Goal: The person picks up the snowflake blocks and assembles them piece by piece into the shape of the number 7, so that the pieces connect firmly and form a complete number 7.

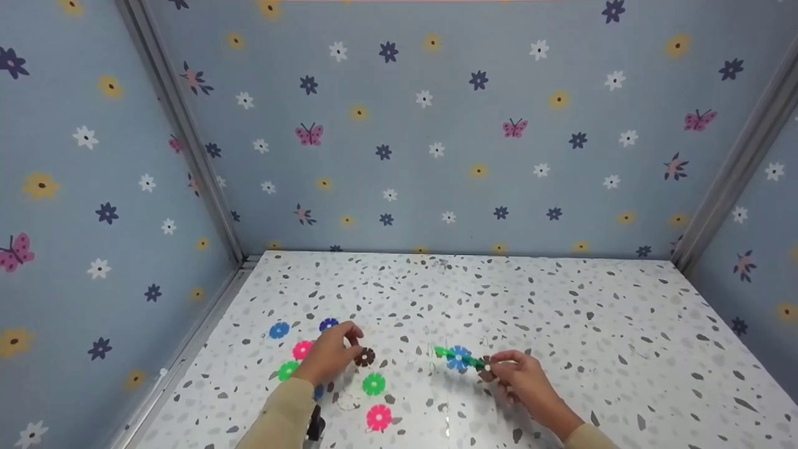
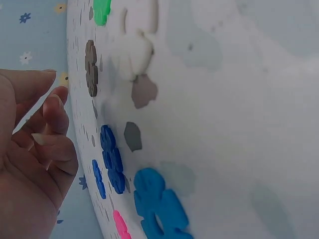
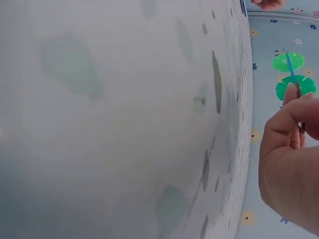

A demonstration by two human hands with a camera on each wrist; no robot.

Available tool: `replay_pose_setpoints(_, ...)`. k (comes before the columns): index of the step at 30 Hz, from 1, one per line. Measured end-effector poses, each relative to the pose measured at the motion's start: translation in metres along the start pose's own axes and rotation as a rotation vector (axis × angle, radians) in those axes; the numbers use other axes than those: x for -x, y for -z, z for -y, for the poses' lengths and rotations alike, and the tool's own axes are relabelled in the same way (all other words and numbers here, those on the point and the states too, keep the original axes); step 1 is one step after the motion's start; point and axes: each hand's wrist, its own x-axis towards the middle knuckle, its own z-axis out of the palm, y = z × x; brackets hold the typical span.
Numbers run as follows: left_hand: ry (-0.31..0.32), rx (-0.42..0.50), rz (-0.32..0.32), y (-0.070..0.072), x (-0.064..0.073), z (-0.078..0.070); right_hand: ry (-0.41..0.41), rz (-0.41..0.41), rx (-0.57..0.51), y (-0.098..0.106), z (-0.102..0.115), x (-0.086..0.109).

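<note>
In the head view my right hand (image 1: 530, 385) pinches a brown flower-shaped disc (image 1: 486, 368) at one end of a small chain of interlocking discs. A blue disc (image 1: 459, 358) sits in that chain between two green ones; the right wrist view shows a light green disc (image 3: 295, 61) and a darker green disc (image 3: 310, 85). The chain is held above the table. My left hand (image 1: 329, 354) hovers over the loose discs with loosely curled fingers and holds nothing. Nearest its fingertips lies a loose brown disc (image 1: 365, 357) flat on the table.
Around my left hand lie a light blue disc (image 1: 279, 330), a dark blue disc (image 1: 328, 324), pink discs (image 1: 302, 350) and green discs (image 1: 374, 384). A black object (image 1: 316, 424) shows beside the left sleeve. Flowered panels (image 1: 436, 125) enclose the speckled table (image 1: 598, 312).
</note>
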Motion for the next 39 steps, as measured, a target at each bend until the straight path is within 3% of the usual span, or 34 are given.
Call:
replay_pose_setpoints(6, 0.022, -0.088, -0.068, 0.005, -0.008, 0.006, 0.002, -0.021, 0.042, 0.001, -0.003, 0.0)
replay_pose_setpoints(18, 0.166, -0.294, -0.172, 0.017, -0.019, 0.027, 0.01, -0.028, 0.05, 0.002, -0.002, -0.001)
replay_pose_setpoints(24, 0.234, -0.313, -0.162, 0.021, -0.021, 0.032, 0.023, -0.007, 0.07, 0.001, -0.003, -0.002)
replay_pose_setpoints(29, 0.224, -0.329, -0.15, 0.022, -0.022, 0.034, 0.022, -0.001, 0.069, 0.0, -0.004, -0.001)
replay_pose_setpoints(39, 0.211, -0.186, -0.154, 0.021, -0.026, 0.027, 0.059, 0.034, 0.046, 0.006, -0.006, -0.001)
